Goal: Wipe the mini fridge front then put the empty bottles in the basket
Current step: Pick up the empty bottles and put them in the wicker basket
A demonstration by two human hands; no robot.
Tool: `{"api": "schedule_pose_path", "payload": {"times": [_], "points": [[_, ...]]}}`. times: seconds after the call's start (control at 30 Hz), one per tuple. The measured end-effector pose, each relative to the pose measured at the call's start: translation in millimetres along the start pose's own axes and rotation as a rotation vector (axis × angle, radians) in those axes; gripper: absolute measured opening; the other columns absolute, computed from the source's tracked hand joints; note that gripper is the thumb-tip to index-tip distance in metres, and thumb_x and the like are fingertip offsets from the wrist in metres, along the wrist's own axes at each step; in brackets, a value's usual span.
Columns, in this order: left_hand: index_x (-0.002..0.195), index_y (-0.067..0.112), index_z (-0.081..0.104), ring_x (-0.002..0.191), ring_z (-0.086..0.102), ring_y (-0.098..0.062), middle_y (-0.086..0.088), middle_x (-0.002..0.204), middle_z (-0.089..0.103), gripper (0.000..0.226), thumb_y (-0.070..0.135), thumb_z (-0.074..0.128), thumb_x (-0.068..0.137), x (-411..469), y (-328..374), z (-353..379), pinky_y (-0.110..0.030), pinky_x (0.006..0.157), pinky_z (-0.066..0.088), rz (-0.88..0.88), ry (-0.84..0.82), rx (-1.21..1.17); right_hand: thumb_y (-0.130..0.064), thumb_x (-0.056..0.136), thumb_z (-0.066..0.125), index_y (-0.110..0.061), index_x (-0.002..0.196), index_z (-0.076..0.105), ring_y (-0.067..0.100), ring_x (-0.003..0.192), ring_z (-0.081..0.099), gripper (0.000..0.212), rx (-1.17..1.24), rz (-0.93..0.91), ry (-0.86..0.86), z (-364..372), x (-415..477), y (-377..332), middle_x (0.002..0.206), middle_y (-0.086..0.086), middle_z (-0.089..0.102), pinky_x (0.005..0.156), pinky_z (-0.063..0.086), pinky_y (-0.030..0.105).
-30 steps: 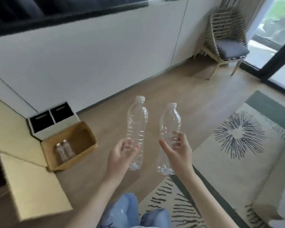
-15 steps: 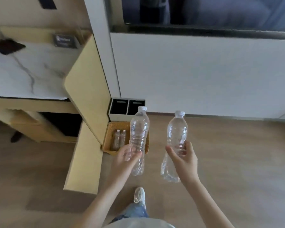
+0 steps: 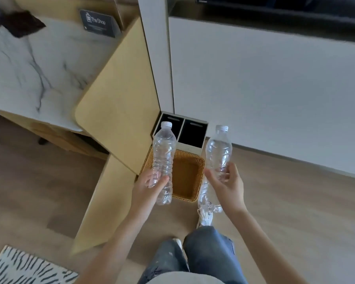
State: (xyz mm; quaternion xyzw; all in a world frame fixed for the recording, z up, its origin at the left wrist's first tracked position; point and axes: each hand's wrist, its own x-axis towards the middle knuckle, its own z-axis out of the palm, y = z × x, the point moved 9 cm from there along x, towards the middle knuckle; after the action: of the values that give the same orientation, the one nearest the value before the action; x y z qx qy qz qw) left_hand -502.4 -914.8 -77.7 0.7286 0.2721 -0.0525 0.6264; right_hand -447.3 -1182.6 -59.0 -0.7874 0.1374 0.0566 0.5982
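Note:
My left hand (image 3: 149, 186) grips a clear empty bottle (image 3: 164, 152) with a white cap, held upright. My right hand (image 3: 228, 185) grips a second clear empty bottle (image 3: 218, 154), tilted a little to the right. Both bottles hang above the floor, in front of a woven brown basket (image 3: 190, 177) that stands on the floor between them. The left bottle covers the basket's left side, so what lies inside is hidden.
A small white bin with two black compartments (image 3: 190, 134) stands behind the basket against the white cabinet front (image 3: 264, 95). A tan panel (image 3: 119, 103) leans over the basket's left side. A marble counter (image 3: 35, 72) lies left; wood floor (image 3: 305, 201) right; a patterned rug (image 3: 23, 269) bottom left.
The view swung left and came closer to the basket. Both hands kept their bottles and now hold them just in front of the basket.

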Motion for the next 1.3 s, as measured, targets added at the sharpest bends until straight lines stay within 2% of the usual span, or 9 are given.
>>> {"api": "schedule_pose_path", "payload": {"times": [0.1,0.27,0.4,0.53,0.8,0.9,1.07,1.2,1.3], "points": [[0.117,0.028,0.064,0.113,0.065,-0.018,0.008,0.116,0.069,0.067,0.067,0.076,0.063,27,-4,23,-0.045,0.098,0.053,-0.067,0.031,-0.012,-0.048,0.075,0.079,-0.028,0.088,0.050,-0.006,0.058,0.055,0.037,-0.027,0.029,-0.068,11,50,3,0.070,-0.028,0.060,0.051,0.044,0.010],[0.122,0.025,0.062,0.101,0.060,0.013,0.019,0.110,0.067,0.064,0.061,0.076,0.070,73,-7,49,0.002,0.071,0.043,-0.111,0.107,0.027,-0.051,0.074,0.078,-0.033,0.088,0.049,-0.009,0.066,0.061,0.037,-0.069,0.055,-0.135,31,115,10,0.079,-0.032,0.063,0.050,0.044,0.008],[0.126,0.020,0.061,0.093,0.061,0.015,0.018,0.110,0.065,0.054,0.044,0.076,0.080,117,-30,58,0.001,0.069,0.044,-0.173,0.116,0.066,-0.051,0.075,0.078,-0.033,0.091,0.050,-0.008,0.070,0.063,0.037,-0.093,0.131,-0.144,52,152,42,0.083,-0.032,0.064,0.051,0.048,0.011],[0.127,0.024,0.059,0.105,0.058,0.004,0.020,0.113,0.063,0.053,0.047,0.075,0.082,173,-83,65,-0.023,0.089,0.051,-0.266,0.079,0.107,-0.053,0.074,0.078,-0.036,0.085,0.045,-0.009,0.063,0.058,0.038,-0.122,0.203,-0.107,83,190,103,0.076,-0.020,0.064,0.049,0.044,0.009],[0.121,0.026,0.059,0.092,0.058,0.016,0.022,0.108,0.060,0.045,0.042,0.076,0.083,305,-246,102,-0.003,0.063,0.047,-0.357,-0.039,0.132,-0.062,0.072,0.075,-0.031,0.098,0.046,0.000,0.074,0.048,0.050,-0.297,0.265,-0.119,184,249,294,0.087,-0.017,0.050,0.059,0.034,0.015],[0.121,0.025,0.060,0.103,0.055,0.010,0.021,0.109,0.062,0.045,0.043,0.076,0.082,348,-320,118,-0.008,0.073,0.048,-0.369,-0.080,0.147,-0.066,0.071,0.073,-0.028,0.102,0.044,0.006,0.072,0.043,0.057,-0.305,0.330,-0.104,220,267,383,0.082,-0.017,0.043,0.061,0.034,0.020],[0.116,0.034,0.054,0.086,0.047,0.031,0.031,0.097,0.054,0.041,0.047,0.075,0.082,395,-435,132,-0.002,0.069,0.035,-0.391,-0.112,0.221,-0.062,0.074,0.075,-0.015,0.122,0.050,0.015,0.087,0.050,0.071,-0.325,0.457,-0.100,262,273,514,0.099,-0.005,0.055,0.071,0.041,0.028],[0.129,0.022,0.059,0.093,0.051,0.019,0.025,0.107,0.058,0.056,0.047,0.076,0.082,427,-503,148,-0.003,0.071,0.035,-0.391,-0.135,0.239,-0.061,0.076,0.074,-0.017,0.139,0.045,0.018,0.103,0.058,0.082,-0.325,0.520,-0.082,282,283,586,0.116,-0.002,0.058,0.083,0.051,0.034],[0.136,0.017,0.056,0.105,0.054,0.004,0.009,0.126,0.061,0.063,0.044,0.076,0.083,450,-539,161,-0.004,0.076,0.033,-0.365,-0.151,0.255,-0.060,0.076,0.074,-0.015,0.138,0.046,0.014,0.088,0.059,0.081,-0.314,0.530,-0.068,294,298,623,0.102,-0.005,0.057,0.073,0.051,0.030]]}}
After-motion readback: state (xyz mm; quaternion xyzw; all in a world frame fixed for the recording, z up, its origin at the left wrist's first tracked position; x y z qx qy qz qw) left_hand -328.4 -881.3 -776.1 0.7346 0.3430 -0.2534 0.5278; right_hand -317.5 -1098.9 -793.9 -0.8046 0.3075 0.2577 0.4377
